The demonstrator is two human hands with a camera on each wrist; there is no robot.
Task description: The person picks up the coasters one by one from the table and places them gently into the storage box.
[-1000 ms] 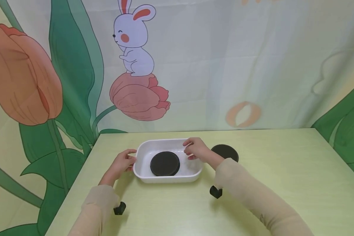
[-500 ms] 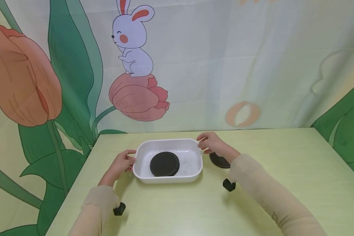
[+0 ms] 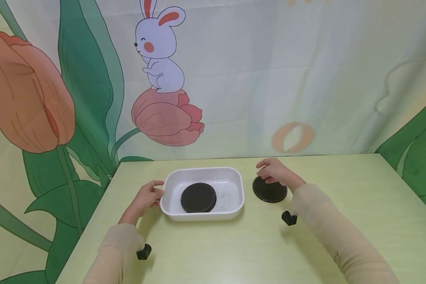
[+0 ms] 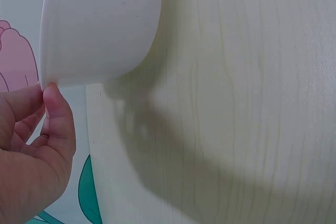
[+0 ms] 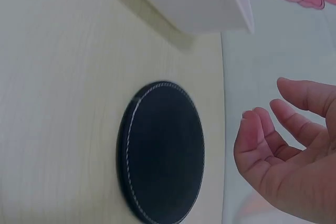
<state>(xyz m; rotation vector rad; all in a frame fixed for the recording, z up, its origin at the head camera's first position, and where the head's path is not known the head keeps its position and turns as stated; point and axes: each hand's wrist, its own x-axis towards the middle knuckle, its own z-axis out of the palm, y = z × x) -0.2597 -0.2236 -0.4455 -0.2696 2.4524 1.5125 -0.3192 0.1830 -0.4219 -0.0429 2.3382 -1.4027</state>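
Observation:
A white rectangular tray (image 3: 232,197) stands on the table with a black round coaster (image 3: 198,197) lying inside it. At the tray's left end my left hand (image 3: 146,195) pinches the rim between thumb and fingers, as the left wrist view shows at the tray corner (image 4: 102,24). Right of the tray, a second black coaster (image 3: 269,190) lies flat on the table; pale stitching runs round its edge (image 5: 165,150) in the right wrist view. Above its far side hovers my right hand (image 3: 277,172), fingers loosely bent and holding nothing.
The pale wooden table (image 3: 213,252) ends at a printed curtain (image 3: 234,79) behind the tray. A small black piece hangs beneath each sleeve: one on the left (image 3: 144,251) and one on the right (image 3: 289,218).
My right hand has moved right, from over the tray's right side to above the coaster on the table, uncovering more of that coaster. The left hand and tray stay put.

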